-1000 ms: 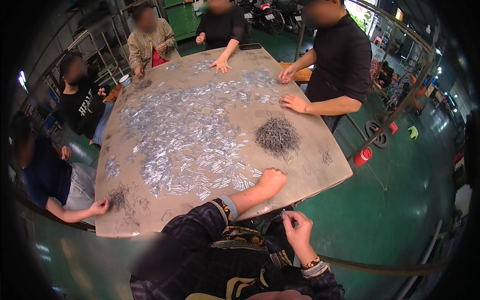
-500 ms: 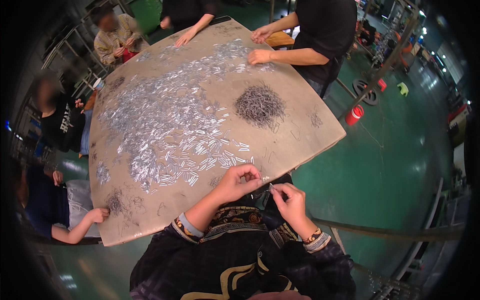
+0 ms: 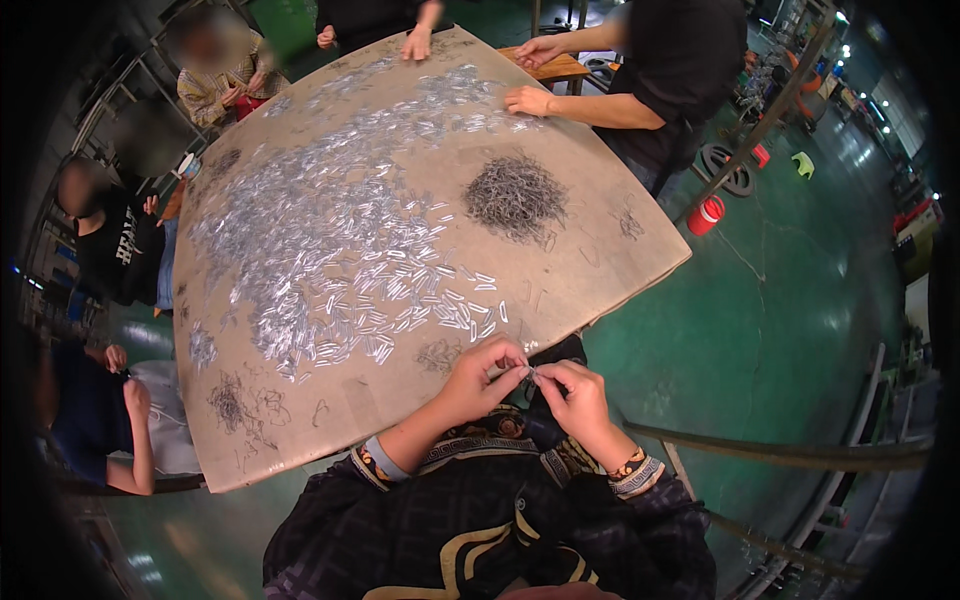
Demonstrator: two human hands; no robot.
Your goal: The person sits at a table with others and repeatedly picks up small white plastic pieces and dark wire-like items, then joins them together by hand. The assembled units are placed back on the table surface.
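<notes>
My left hand (image 3: pixel 482 382) and my right hand (image 3: pixel 580 398) meet just off the near edge of the table, fingertips almost touching. Thumb and forefinger are pinched together on each. A tiny thin piece (image 3: pixel 531 370) shows between the two pinches; it is too small to name. Ahead of my left hand, many small shiny elongated pieces (image 3: pixel 380 290) lie spread over the brown-covered table (image 3: pixel 590 270). A heap of dark, thin, curly strands (image 3: pixel 515 198) sits farther off to the right.
Several co-workers sit or stand around the table, their hands over its edges. Small dark tangles of strands (image 3: pixel 232 402) lie near the left corner. A red container (image 3: pixel 706 215) stands on the green floor to the right. A metal rail (image 3: pixel 780 450) runs beside me.
My left fingers have closed into a pinch and come up against my right fingertips. At the left, a co-worker's hand has lifted off the table corner.
</notes>
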